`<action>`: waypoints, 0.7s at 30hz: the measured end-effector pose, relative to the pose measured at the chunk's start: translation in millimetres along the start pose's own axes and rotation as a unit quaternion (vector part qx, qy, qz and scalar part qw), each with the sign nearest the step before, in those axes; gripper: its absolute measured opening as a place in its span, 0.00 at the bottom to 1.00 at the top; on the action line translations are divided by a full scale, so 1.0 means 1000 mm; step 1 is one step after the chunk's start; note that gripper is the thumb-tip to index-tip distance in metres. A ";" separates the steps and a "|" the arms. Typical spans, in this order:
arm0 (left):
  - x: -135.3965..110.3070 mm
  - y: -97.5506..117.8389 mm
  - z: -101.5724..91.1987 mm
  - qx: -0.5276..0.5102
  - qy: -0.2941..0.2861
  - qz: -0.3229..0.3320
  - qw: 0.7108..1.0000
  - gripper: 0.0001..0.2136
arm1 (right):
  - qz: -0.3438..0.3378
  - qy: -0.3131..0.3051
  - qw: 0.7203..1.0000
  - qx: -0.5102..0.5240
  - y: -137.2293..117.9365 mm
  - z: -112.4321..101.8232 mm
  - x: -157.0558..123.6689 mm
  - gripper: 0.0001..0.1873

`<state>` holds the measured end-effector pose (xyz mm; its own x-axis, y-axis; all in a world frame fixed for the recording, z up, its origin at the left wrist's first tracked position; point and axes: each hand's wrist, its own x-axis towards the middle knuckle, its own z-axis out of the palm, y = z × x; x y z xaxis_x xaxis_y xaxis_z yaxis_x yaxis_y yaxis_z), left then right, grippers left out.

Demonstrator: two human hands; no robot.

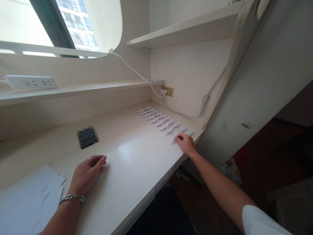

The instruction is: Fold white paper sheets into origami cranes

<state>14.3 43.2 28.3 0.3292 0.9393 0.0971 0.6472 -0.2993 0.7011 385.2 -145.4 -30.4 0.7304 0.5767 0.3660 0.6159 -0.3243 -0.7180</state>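
My right hand [186, 143] reaches far to the right end of the pale desk [132, 156], fingers pinched on a small white folded paper crane [174, 137] at the near end of two rows of several paper cranes [158, 119]. My left hand [86, 173] rests on the desk with fingers curled loosely, holding nothing; it wears a ring and a metal bracelet. White paper sheets [31, 199] lie just left of it.
A dark blurred object [87, 137] lies on the desk beyond my left hand. A white power strip [30, 81] sits on the ledge. A cable [137, 73] runs to a wall socket [167, 90]. A tall white panel [264, 81] leans at the desk's right end.
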 end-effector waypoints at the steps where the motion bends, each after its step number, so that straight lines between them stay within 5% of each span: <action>1: 0.000 0.000 0.000 0.005 0.002 0.000 1.000 0.18 | 0.001 0.002 1.000 -0.004 0.001 0.000 0.003 0.13; 21: 0.002 -0.004 0.002 0.032 -0.019 -0.013 0.999 0.20 | 0.029 0.003 0.997 -0.072 0.000 0.002 0.013 0.11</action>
<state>13.4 46.4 24.3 0.3376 0.9399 0.0519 0.6974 -0.2868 0.6568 393.6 -136.0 -26.8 0.7673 0.5499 0.3300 0.6085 -0.4617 -0.6454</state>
